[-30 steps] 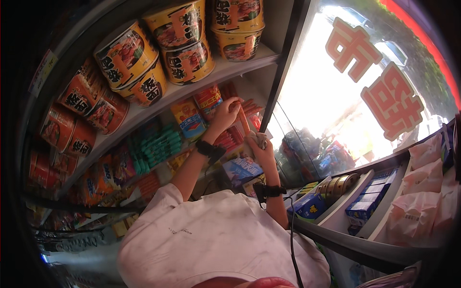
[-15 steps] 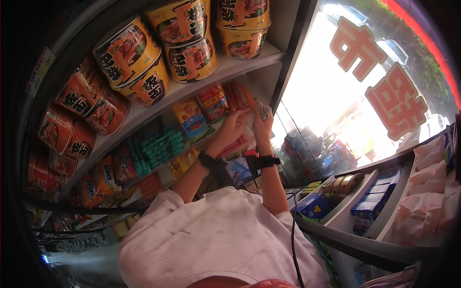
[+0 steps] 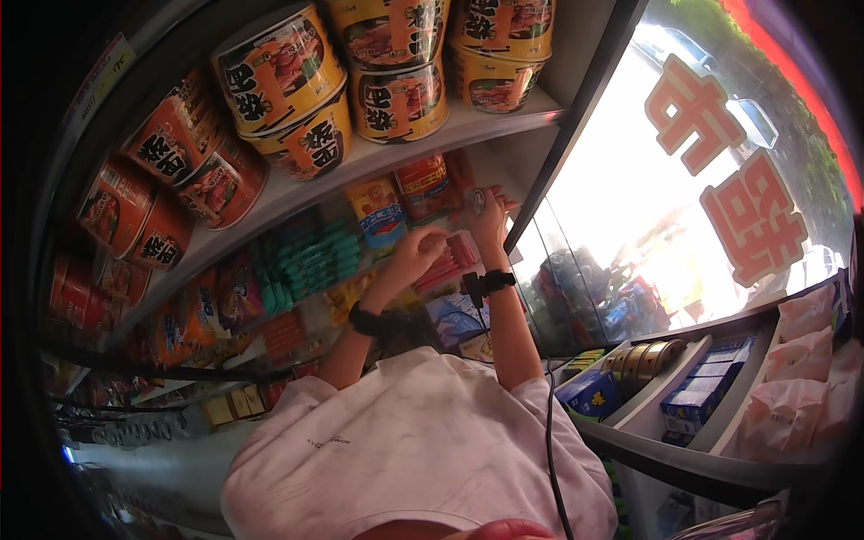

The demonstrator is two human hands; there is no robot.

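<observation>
My right hand (image 3: 486,223) reaches into the shelf bay below the noodle tubs, its fingers curled around orange-red stick-shaped packs (image 3: 506,200) whose ends poke out beside it. Something silvery and round (image 3: 478,200) sits at its fingers. Lower and to the left, my left hand (image 3: 416,254) hovers with its fingers loosely bent and a gap showing between them; nothing is visible in it. Beneath that hand lies a pink-red pack (image 3: 453,256). Behind the hands stand a red bag (image 3: 425,187) and a blue-and-yellow bag (image 3: 378,211). Both wrists wear black bands.
Stacked yellow noodle tubs (image 3: 396,99) and red noodle tubs (image 3: 162,148) fill the shelf above. Teal packets (image 3: 310,265) lie at left. A glass window (image 3: 621,180) borders the right. Below it, a divided rack (image 3: 648,409) holds blue boxes (image 3: 711,387) and pink packets (image 3: 792,387).
My hands have drawn apart. The right has moved slightly up into the shelf with the orange-red sticks; the left has dropped down and left. The view has shifted, so the shelves sit farther right.
</observation>
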